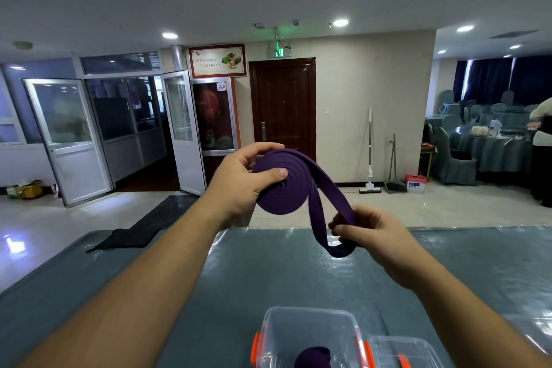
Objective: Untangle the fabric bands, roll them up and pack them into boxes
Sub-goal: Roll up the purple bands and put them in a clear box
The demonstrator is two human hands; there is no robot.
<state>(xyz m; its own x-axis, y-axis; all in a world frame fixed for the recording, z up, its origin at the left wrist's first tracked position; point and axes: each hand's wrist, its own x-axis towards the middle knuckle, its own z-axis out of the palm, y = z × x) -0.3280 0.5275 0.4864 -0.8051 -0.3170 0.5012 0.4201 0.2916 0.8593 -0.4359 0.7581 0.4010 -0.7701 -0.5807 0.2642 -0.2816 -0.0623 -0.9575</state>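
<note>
1. Head view: a purple fabric band (280, 185) was seen mostly wound into a flat coil, held up in the air above the far edge of the table (268, 278).
2. The coil was gripped by the left hand (239, 185), thumb pressed across its face and fingers curled round its top edge.
3. The loose tail was pinched by the right hand (364, 233), fingers curled round it; a short loop hung below that hand, so the rolling was judged nearly done but not finished.
4. A clear plastic box with orange clips (307, 334) stood at the near edge of the table, and a rolled purple band (313, 357) was already lying inside it.
5. A second clear container (400, 351) was seen just beside it on the right; whether it was a box or a lid could not be told.
6. Left to do, as judged: the tail wound in and the coil packed.
7. A dark cloth (125, 237) lay at the far left of the table, well apart from the boxes; nothing was seen between the hands and the open box.
</note>
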